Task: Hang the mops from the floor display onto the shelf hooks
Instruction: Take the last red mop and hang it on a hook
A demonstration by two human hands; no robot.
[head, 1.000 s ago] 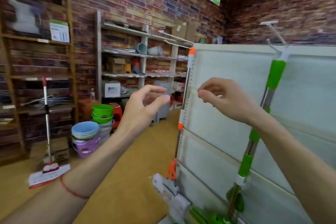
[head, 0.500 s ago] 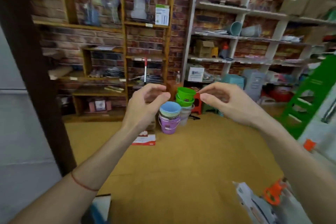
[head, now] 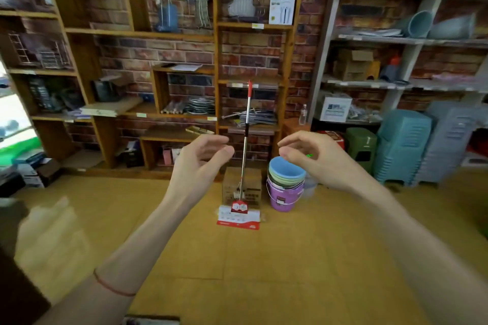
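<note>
wooden shelf [head: 216,31] on a brick wall, full of metal racks | mop [head: 244,150] stands on the floor before it, thin shiny pole pointing up, red tip, flat red-and-white head | stacked round plastic buckets [head: 286,183] beside it | left hand [head: 200,161] and right hand [head: 314,161] raised, fingers curled loosely, holding nothing

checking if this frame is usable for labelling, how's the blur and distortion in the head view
Head view: the centre is fairly sharp, with the red mop and stacked buckets readable; the left edge smears with motion blur and a blown-out bright patch; the shelf uprights bow outward from wide-angle distortion; the left hand and right hand are slightly soft, both empty.
</note>
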